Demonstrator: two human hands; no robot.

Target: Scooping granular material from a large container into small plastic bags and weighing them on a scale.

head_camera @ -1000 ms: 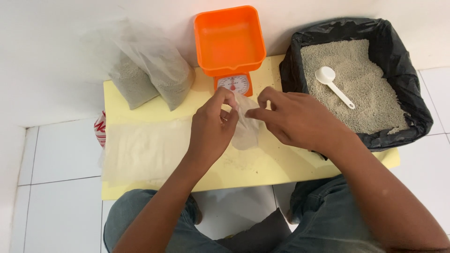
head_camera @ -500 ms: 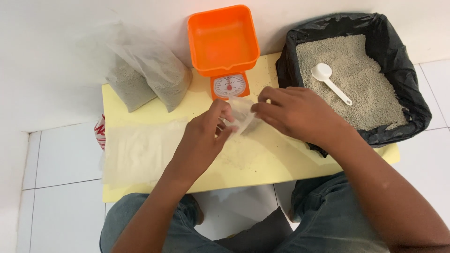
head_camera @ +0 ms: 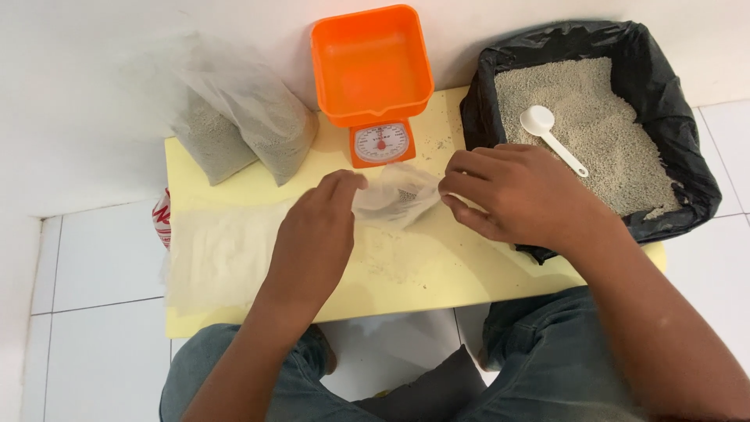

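- Both hands hold one small clear bag [head_camera: 394, 195], just in front of the scale [head_camera: 380, 143]: the left hand [head_camera: 316, 234] pinches its left edge between thumb and fingers, and the right hand [head_camera: 512, 191] grips its right edge.
- Compared with a second ago, the hands have drawn apart. Then they were close together over the bag; now it is stretched between them and its mouth looks pulled open, so the bag seems ready to take a filling.
- The bag looks empty and hangs just above the bench [head_camera: 406, 266].
- Left of the scale, a flat stack of clear bags [head_camera: 223, 250] lies under the left forearm, unchanged.
- Behind that stack, two filled bags of grey grit [head_camera: 242, 125] lean against the wall.
- Right of the scale, a black-lined box of grit [head_camera: 594, 125] holds a white scoop [head_camera: 551, 137], untouched.
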